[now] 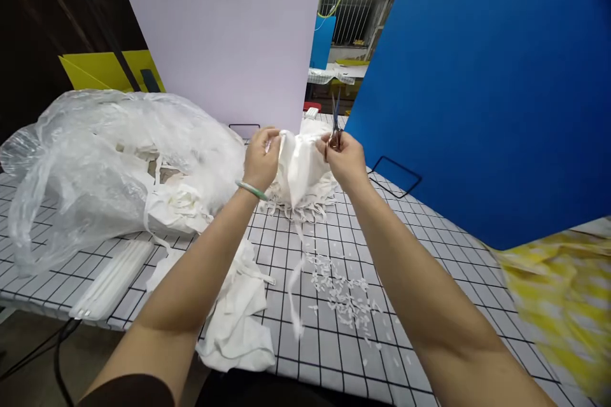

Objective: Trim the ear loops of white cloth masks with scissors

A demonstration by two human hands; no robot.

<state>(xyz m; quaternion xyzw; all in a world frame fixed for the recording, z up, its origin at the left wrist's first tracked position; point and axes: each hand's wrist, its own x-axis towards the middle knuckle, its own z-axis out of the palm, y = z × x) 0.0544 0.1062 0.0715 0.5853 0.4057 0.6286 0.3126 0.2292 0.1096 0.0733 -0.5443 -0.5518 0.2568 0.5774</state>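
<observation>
Bare forearms. Left wrist: thin pale green bangle [252, 190]. Left upper arm: dark brown sleeve [128, 392] edge visible.

Two hands, left [260, 159] and right [344, 157], raised over one grid-patterned table [420, 235]. One pair of scissors [335, 122], one clear plastic bag [95, 159] on that table. Perhaps three white cloth pieces [300, 172] there; folds hard to separate.

Both bare forearms reaching forward and converging, raised above table height. Left hand [260, 159] showing its back to camera, fingers curled shut in a pinch at the top, wrist slightly bent and wearing a bangle [252, 189]. Right hand [344, 158] closing in a fist-like grip, fingers bunched near its upper left edge, level with the left and near it.
</observation>
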